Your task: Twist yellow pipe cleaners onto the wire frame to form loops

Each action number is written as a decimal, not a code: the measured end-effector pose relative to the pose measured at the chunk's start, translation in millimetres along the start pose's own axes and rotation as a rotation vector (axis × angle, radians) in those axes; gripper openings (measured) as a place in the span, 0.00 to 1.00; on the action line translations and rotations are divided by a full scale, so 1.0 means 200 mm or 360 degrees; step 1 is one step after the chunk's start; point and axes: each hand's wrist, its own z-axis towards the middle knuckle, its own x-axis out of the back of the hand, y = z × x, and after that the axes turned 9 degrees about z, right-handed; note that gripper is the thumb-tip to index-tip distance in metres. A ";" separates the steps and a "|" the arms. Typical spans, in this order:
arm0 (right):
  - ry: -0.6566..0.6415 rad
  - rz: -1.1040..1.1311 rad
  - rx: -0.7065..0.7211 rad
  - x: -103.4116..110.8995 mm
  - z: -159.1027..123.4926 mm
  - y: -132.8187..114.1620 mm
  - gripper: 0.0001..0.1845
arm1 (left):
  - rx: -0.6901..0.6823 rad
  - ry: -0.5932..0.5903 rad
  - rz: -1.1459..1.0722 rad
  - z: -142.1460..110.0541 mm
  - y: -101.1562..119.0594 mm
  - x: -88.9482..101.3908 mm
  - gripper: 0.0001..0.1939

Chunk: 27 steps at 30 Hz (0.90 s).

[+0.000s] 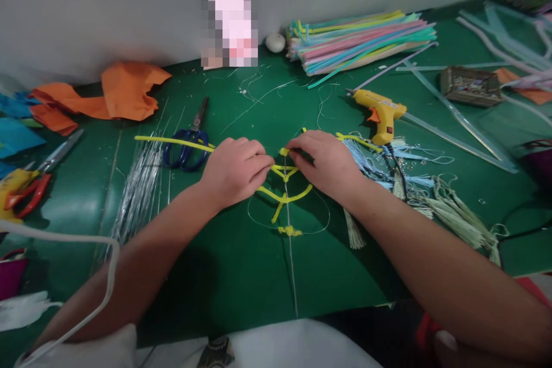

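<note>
My left hand [235, 171] is closed, with its fingertips pinching a yellow pipe cleaner [175, 142] whose long free end sticks out to the left. Facing it, my right hand [328, 161] has its thumb and fingers pinched at the top of a small yellow pipe-cleaner frame [285, 198]. Another length of yellow pipe cleaner [357, 141] shows beyond that hand. A thin wire stem [291, 267] runs down the frame's middle toward me, past a knotted yellow piece [290, 231]. Clear thread loops out on both sides. The fingers hide the exact grip points.
Blue-handled scissors [185, 146] and silvery wires [140, 184] lie left. Right are a yellow glue gun [379, 114], its cord, and blue and pale tassels [461, 213]. A pipe-cleaner bundle [362, 40], a small box [470, 85] and orange material [129, 92] lie farther back.
</note>
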 end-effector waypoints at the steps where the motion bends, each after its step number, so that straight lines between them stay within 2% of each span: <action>1: 0.0008 0.0024 -0.0005 0.00 0.00 0.00 0.11 | 0.0011 -0.0007 -0.0046 0.00 0.01 -0.01 0.10; 6: 0.0009 0.0266 -0.0141 0.00 -0.01 -0.02 0.11 | 0.0088 -0.0018 -0.0211 -0.01 0.04 -0.02 0.11; 11: 0.0005 0.0811 -0.0562 0.02 -0.01 -0.01 0.13 | 0.0202 0.0013 -0.0193 -0.02 0.02 -0.01 0.10; 13: 0.0023 0.0975 -0.0665 0.03 -0.01 0.00 0.14 | 0.0252 0.0018 -0.0230 -0.02 0.01 0.00 0.09; 20: 0.0102 0.1422 -0.0756 0.03 0.00 0.02 0.11 | 0.0434 0.0048 -0.0436 -0.02 0.02 0.00 0.08; 24: 0.0042 0.1544 -0.0777 0.02 0.01 0.02 0.10 | 0.0299 0.0068 -0.0373 -0.01 0.03 -0.01 0.08; 27: 0.0013 0.1498 -0.0741 0.02 0.00 0.02 0.10 | 0.0182 0.0049 -0.0286 -0.01 0.04 -0.01 0.09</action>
